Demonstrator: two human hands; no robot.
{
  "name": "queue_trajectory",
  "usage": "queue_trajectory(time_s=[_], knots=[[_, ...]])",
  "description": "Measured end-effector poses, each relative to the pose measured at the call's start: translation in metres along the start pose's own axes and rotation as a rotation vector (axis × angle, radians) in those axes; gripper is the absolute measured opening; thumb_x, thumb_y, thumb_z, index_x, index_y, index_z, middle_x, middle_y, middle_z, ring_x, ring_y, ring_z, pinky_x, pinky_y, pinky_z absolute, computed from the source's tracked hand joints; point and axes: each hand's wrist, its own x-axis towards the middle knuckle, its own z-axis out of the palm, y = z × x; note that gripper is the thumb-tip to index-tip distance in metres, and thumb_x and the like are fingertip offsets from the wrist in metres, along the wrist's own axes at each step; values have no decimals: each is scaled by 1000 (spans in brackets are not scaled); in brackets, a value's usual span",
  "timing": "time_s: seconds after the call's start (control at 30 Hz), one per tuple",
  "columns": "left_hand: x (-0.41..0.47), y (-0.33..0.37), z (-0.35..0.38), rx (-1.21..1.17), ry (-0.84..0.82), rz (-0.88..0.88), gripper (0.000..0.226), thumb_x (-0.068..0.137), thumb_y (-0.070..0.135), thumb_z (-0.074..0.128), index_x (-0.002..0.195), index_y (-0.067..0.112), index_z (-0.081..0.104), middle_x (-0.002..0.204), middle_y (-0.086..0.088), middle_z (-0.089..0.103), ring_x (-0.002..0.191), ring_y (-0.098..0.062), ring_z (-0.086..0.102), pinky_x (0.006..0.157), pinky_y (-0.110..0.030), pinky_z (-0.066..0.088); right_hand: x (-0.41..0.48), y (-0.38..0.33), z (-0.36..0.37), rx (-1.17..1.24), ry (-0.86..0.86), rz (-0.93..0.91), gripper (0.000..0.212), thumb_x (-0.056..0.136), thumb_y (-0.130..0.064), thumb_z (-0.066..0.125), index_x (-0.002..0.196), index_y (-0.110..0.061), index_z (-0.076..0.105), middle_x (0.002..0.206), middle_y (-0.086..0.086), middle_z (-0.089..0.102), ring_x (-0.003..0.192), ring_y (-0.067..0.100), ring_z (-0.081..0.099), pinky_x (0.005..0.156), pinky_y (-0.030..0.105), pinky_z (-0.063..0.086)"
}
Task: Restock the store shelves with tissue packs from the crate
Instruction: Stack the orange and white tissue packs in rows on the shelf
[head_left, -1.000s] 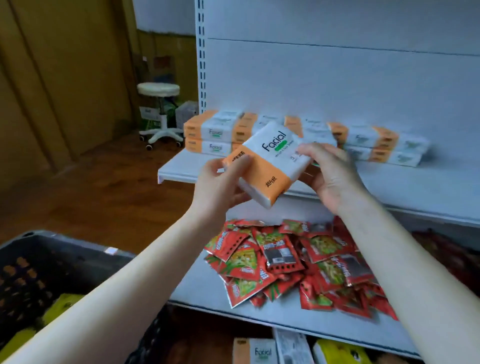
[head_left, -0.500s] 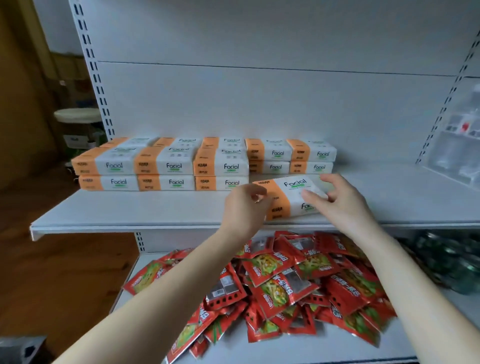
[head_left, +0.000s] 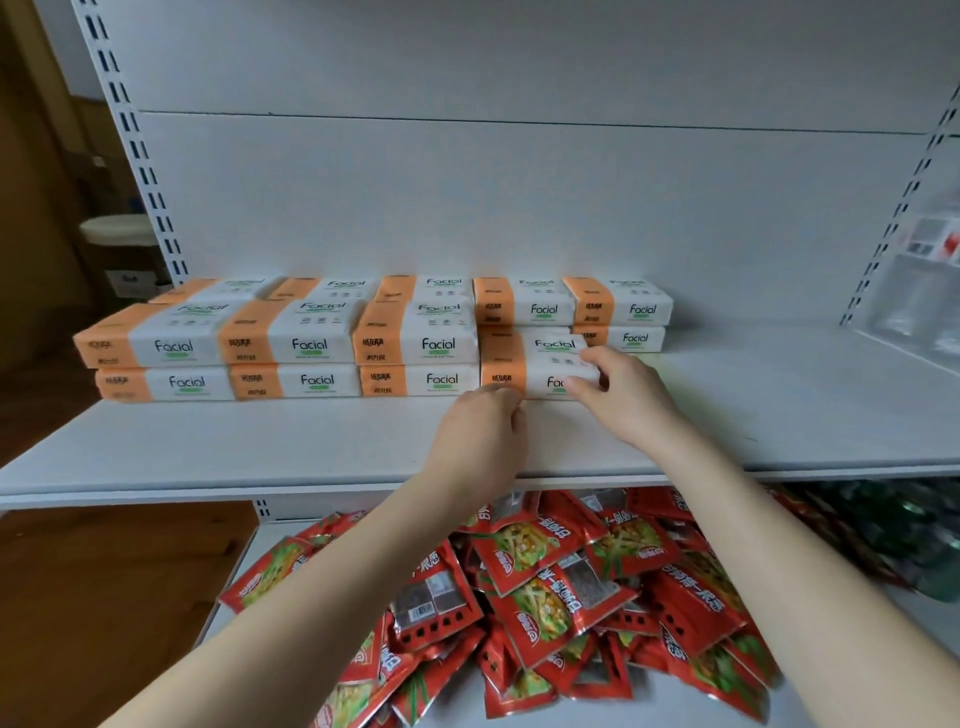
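Sliding the tissue pack (head_left: 535, 364) back and squaring it since half a second ago, from an angled spot near the shelf lip to one touching the right end of the front row of stacked packs (head_left: 291, 358). Setting it flat on the shelf (head_left: 260, 441), one layer high, just in front of the back row (head_left: 571, 306) behind that front row. Wrapping the right grip (head_left: 623, 395) round the pack's right end, fingers curling across top and front. Tucking the left grip (head_left: 480, 431) against the lower front edge, fingers curled; not showing whether pinching or merely nudging.

Finishing the placing step, by the look of it: lining the front face up with the front row. Probably calling next for letting go, then going back to the crate, out of view, for another pack to lay on top.

Showing a soft rectangular wrap, white with an orange band at the left and "Facial" printed in front, partly hidden by fingers. Leaving red snack pouches (head_left: 545, 582) heaped below the front row.
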Motion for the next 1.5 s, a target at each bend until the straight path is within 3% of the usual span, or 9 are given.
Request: queue_trajectory(time_s=[0.4,0.53,0.67,0.8,0.97,1.13,1.3,1.43,1.5], knots=[[10,-8,5,-26,51,-39,29,92,10,39,104,2,64,110,-15,65,101,-31,55,84,-37,44,10,2,11,-26,-46,17,48,95,-24,45,141,-13,35,143,8,43,126,27,44,98,32,37],[3,-6,1,-185,160,-32,29,95,10,41,112,3,63,118,-11,63,110,-26,54,90,-26,37,0,-6,9,-9,133,-10,44,92,-22,51,134,-9,45,135,10,48,124,25,44,96,28,35],[-16,-6,-11,-343,287,-7,27,94,8,44,112,6,64,115,-6,65,106,-18,57,85,-16,37,-33,-32,18,97,362,-213,21,90,-11,54,106,-3,64,111,9,61,106,22,55,80,13,31],[-57,-19,-33,-431,312,12,23,93,9,48,107,11,66,104,1,68,90,-4,57,75,-6,40,-75,-73,42,294,371,-452,18,87,-14,53,89,-3,67,87,2,62,86,10,57,76,20,47],[-140,-76,-81,-379,305,-114,16,91,13,53,97,15,67,81,17,62,79,0,59,69,-10,43,-133,-140,89,489,131,-558,24,85,-22,50,90,-6,67,86,-5,60,85,5,57,77,13,46],[-249,-154,-134,-203,251,-340,12,86,14,57,89,11,68,76,5,64,74,-9,58,72,-30,48,-195,-216,163,542,-251,-634,16,83,-16,56,89,-9,69,85,2,67,83,6,58,69,5,42],[-361,-220,-177,-131,199,-623,14,85,18,57,88,10,68,77,1,65,68,-10,56,69,-27,45,-263,-295,233,521,-640,-778,14,86,-16,59,96,-11,68,92,-6,61,93,1,55,77,10,42],[-441,-259,-193,-88,88,-823,13,90,16,55,94,12,67,70,11,55,62,-1,49,58,-12,38,-314,-344,281,443,-938,-855,13,88,-17,58,97,-12,66,88,-2,62,79,3,51,68,5,36],[-477,-278,-190,-56,-18,-915,17,90,21,55,99,12,66,80,4,62,73,-9,56,63,-16,41,-339,-362,307,314,-1111,-862,18,89,-20,57,102,-11,65,92,-1,62,84,9,53,63,12,35]])
